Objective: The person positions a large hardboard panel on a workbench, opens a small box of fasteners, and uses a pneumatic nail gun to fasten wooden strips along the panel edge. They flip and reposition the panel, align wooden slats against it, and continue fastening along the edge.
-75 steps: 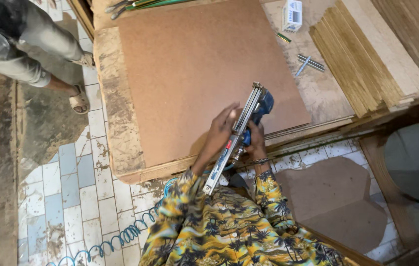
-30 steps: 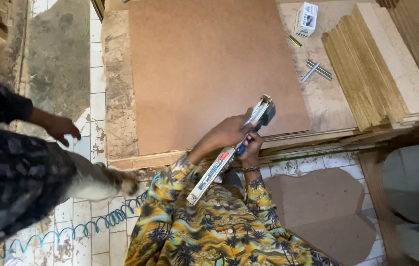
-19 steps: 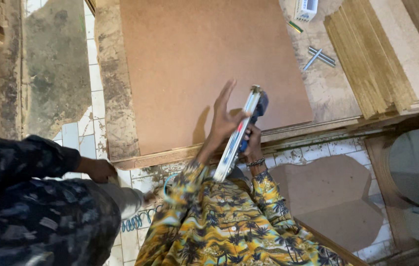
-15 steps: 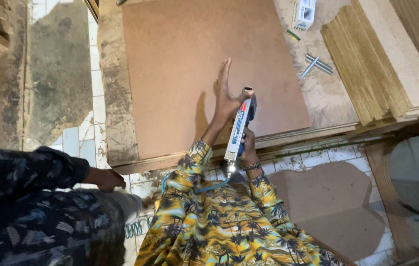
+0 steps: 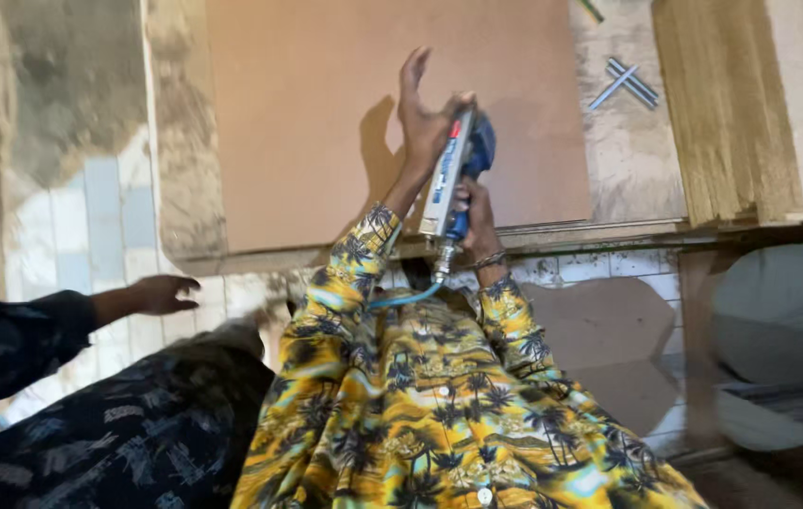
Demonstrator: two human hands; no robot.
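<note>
Left hand (image 5: 423,118) now lifted, fingers spread, right hand (image 5: 477,212) gripping nail gun (image 5: 453,170)

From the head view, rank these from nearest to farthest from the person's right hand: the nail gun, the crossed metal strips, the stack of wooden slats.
1. Nail gun: gripped in the right hand, over the brown board's near edge.
2. Crossed metal strips: up and to the right, on the bench.
3. Stack of wooden slats: farther right.

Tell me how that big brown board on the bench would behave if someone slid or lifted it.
The brown board looks thin and wide, so it would probably flex if lifted by one edge. It lies flat on the bench, so it should slide rather than tip. The left hand resting on it probably steadies it.
</note>
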